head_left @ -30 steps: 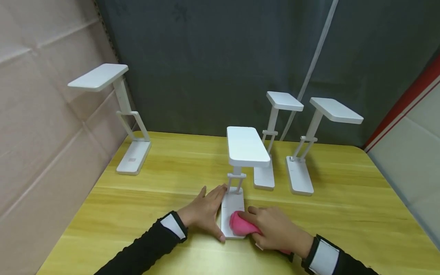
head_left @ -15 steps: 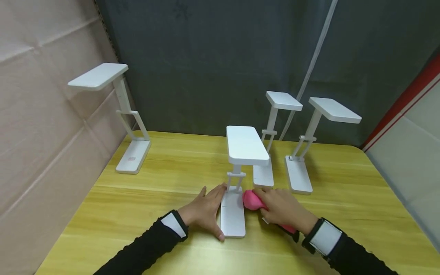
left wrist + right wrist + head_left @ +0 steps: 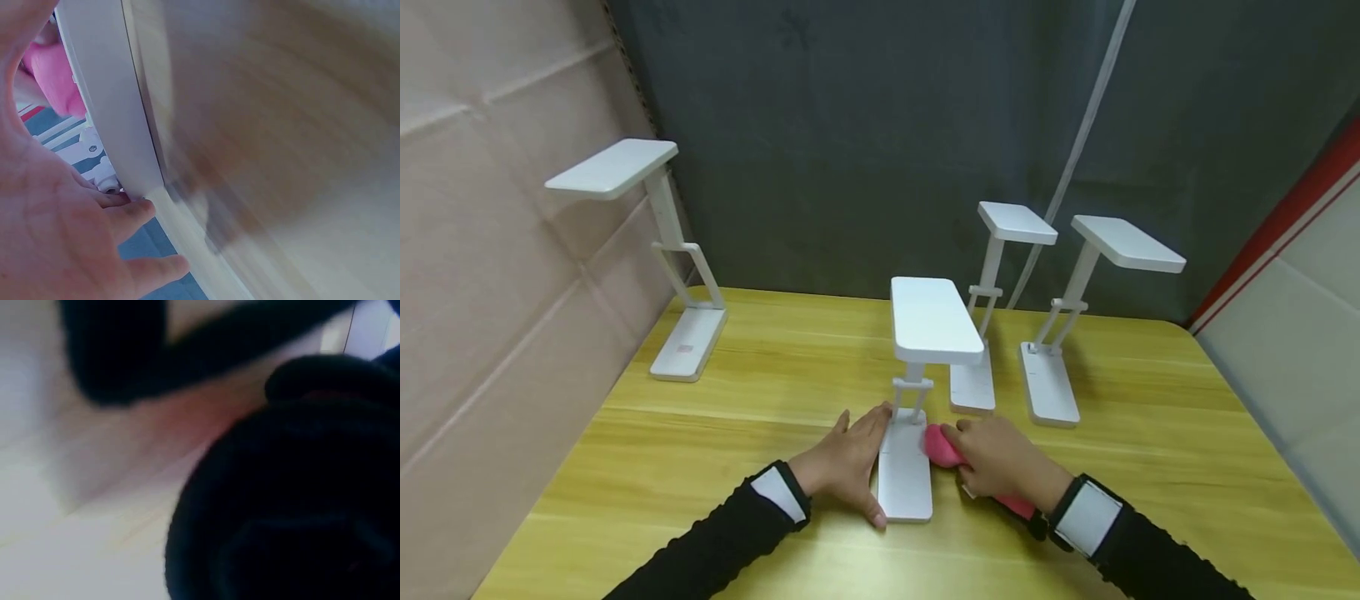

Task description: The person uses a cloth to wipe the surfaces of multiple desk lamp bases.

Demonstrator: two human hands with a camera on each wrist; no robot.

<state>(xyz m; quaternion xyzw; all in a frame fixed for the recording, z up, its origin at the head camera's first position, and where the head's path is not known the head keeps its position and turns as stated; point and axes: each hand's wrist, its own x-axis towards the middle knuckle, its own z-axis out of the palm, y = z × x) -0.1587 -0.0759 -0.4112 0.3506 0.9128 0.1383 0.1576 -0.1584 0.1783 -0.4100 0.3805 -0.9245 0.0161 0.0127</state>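
In the head view, a yellow wooden table (image 3: 737,433) is standing before a dark curtain (image 3: 865,125) and a beige wall (image 3: 490,250). The left hand (image 3: 842,467), fingers spread flat, is pressing beside the near lamp (image 3: 910,467) base. The right hand (image 3: 1000,462) is gripping a pink cloth (image 3: 942,446) against the base's right edge. Three other lamps (image 3: 685,342) are standing behind.

In the left wrist view, the straight fingers (image 3: 134,212) are touching the white base. The right wrist view is too blurred to tell anything.

Four white desk lamps stand on the counter (image 3: 760,433): one (image 3: 662,258) at the far left corner, three nearer the middle. One pink cloth (image 3: 943,447). Two hands.
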